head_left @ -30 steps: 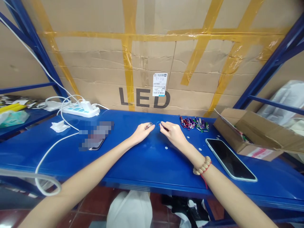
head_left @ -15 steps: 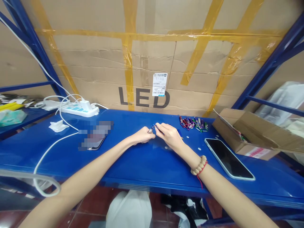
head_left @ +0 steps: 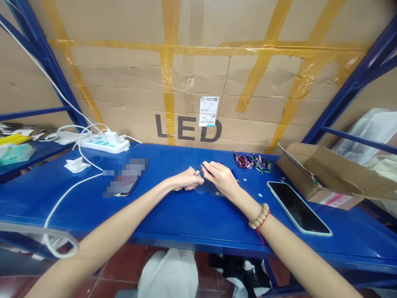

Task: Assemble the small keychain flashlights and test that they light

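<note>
My left hand (head_left: 187,179) is closed in a fist around a small silver keychain flashlight (head_left: 197,172), whose end sticks out between thumb and forefinger. My right hand (head_left: 221,176) pinches the thin blue carabiner (head_left: 200,166) at the top of that flashlight, fingertips pressed together. Both hands meet above the middle of the blue shelf (head_left: 186,215). Behind my right hand a blue piece (head_left: 235,175) lies partly hidden. Farther back on the right is a row of colourful keychain flashlights (head_left: 252,161) with carabiners.
Left of my hands lie a partly blurred phone (head_left: 127,182), a white power strip (head_left: 104,142) and looping cables. At right are a phone in a pale case (head_left: 299,207) and an open cardboard box (head_left: 322,174). A big taped carton (head_left: 139,82) stands behind.
Hardly anything differs. The silver flashlight's end and the carabiner shift very slightly between my fingers; both hands keep their hold in nearly the same place.
</note>
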### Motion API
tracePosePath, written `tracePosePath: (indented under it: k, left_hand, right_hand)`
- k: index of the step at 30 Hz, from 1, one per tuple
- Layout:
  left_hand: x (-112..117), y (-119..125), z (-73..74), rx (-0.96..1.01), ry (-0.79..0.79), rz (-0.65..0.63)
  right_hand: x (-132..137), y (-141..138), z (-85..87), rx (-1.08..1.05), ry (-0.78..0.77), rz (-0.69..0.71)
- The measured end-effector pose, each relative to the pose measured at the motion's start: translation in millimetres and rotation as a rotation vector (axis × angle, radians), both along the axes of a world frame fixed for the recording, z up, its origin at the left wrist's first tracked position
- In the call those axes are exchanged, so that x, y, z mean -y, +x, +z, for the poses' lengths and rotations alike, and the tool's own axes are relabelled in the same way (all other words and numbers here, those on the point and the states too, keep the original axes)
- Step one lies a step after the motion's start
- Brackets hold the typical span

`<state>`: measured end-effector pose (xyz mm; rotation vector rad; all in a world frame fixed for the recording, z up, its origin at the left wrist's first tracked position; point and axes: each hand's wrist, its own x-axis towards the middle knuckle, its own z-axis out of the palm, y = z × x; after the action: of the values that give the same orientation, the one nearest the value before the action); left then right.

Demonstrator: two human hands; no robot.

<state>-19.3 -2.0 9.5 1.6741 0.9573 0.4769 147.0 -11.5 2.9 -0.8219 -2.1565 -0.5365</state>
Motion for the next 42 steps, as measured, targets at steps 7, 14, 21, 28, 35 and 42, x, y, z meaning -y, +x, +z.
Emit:
tracePosePath:
  k: [7,14,21,28,35,42]
  left_hand:
    - [1,0,4.7,0.022,-0.033,0.016]
    - [0,-4,11.4,-0.068,0.083,0.060]
    - [-1,0,9.4,-0.245,0.470,0.082]
    - [-4,-4,8.9,-0.236,0.579,0.133]
    - [-14,-16,2.3,-0.290,0.658,0.055]
    - [-17,-15,-4.2,-0.265,0.775,-0.067]
  right_hand:
    - [0,4,1.2,-0.037,-0.150,0.041]
    - [3,14,11.0,-0.085,-0.429,0.168]
    - [10,1,5.2,-0.201,-0.908,0.260]
    - [9,4,11.0,-0.347,-0.918,0.233]
    - [-2,40,24.2,-0.463,-0.672,-0.240]
    - [-6,67,27.3,-0.334,-0.691,-0.793]
